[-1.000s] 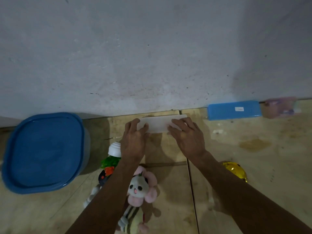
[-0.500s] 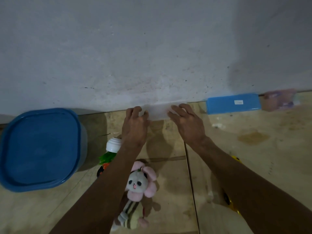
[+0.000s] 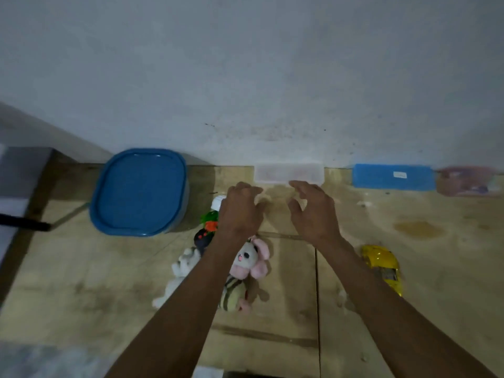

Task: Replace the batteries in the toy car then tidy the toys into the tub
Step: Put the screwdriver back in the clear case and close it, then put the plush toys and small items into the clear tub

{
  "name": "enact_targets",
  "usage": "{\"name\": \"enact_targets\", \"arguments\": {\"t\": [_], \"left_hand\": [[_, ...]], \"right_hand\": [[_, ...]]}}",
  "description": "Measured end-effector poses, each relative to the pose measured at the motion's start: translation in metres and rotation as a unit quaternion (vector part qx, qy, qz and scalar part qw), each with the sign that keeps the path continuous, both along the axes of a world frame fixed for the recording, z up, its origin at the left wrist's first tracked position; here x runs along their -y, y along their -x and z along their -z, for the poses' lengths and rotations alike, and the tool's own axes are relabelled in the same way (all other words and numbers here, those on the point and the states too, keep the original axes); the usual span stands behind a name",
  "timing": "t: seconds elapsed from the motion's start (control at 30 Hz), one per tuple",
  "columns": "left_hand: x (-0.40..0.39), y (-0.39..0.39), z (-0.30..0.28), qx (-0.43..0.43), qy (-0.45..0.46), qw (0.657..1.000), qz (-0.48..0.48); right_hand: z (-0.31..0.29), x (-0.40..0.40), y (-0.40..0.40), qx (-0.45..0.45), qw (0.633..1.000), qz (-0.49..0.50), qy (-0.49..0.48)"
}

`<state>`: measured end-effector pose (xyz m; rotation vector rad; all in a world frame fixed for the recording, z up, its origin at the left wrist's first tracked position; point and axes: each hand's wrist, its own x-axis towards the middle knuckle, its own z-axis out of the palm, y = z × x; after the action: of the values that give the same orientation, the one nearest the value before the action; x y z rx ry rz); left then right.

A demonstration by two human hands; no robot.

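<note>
Left hand (image 3: 240,211): empty, fingers loosely curled, hovering just short of the white case (image 3: 289,173), not touching it.
Right hand (image 3: 313,214): empty too, fingers spread and bent, on the near side of the white case with a clear gap.
White case: lies flat on the floor against the wall; what it holds cannot be told.
Toy car (image 3: 381,267): yellow, on the floor well to the right of the white case and nearer the person; nobody holds it.
Tub (image 3: 140,190): blue, lid on, left of the white case by the wall.
Soft toys (image 3: 245,264): heaped on the floor nearer than the white case, under the left forearm.
Step in hand: likely the battery step, not yet tidying.
Next move: probably the car must be picked up and turned over for its battery cover.
</note>
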<state>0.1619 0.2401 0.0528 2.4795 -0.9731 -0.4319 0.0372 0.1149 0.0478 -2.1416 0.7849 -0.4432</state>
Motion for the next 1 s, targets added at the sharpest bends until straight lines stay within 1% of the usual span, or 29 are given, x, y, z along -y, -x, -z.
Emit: {"name": "enact_targets", "arguments": {"t": [0.1, 0.2, 0.3, 0.4, 0.5, 0.6, 0.73, 0.87, 0.93, 1.0], "left_hand": [[-0.050, 0.028, -0.025, 0.014, 0.043, 0.998, -0.051], [-0.099, 0.050, -0.045, 0.033, 0.062, 0.994, -0.088], [-0.144, 0.060, -0.058, 0.064, 0.057, 0.990, -0.112], [-0.185, 0.055, -0.060, 0.060, 0.043, 0.980, -0.182], [-0.218, 0.039, -0.056, 0.058, 0.042, 0.971, -0.227], [-0.240, 0.014, -0.051, 0.055, 0.042, 0.966, -0.249], [-0.262, -0.043, -0.040, 0.055, 0.053, 0.966, -0.248], [-0.276, -0.118, -0.028, 0.000, 0.014, 0.969, -0.248], [-0.279, -0.152, -0.020, -0.018, 0.016, 0.971, -0.237], [-0.280, -0.180, -0.010, -0.045, 0.026, 0.970, -0.236]], "right_hand": [[-0.018, -0.044, 0.014, 0.030, 0.997, 0.001, -0.075], [-0.030, -0.088, 0.018, 0.034, 0.990, -0.003, -0.138], [-0.043, -0.127, 0.021, 0.025, 0.985, -0.007, -0.170], [-0.052, -0.157, 0.015, 0.022, 0.979, -0.024, -0.204], [-0.056, -0.177, -0.008, 0.013, 0.979, -0.040, -0.202], [-0.052, -0.196, -0.047, -0.010, 0.980, -0.045, -0.191], [-0.042, -0.219, -0.108, -0.035, 0.985, -0.031, -0.164], [-0.027, -0.234, -0.163, -0.078, 0.988, 0.034, -0.129], [-0.019, -0.238, -0.183, -0.091, 0.986, 0.083, -0.113], [-0.016, -0.241, -0.198, -0.105, 0.979, 0.120, -0.127]]}}
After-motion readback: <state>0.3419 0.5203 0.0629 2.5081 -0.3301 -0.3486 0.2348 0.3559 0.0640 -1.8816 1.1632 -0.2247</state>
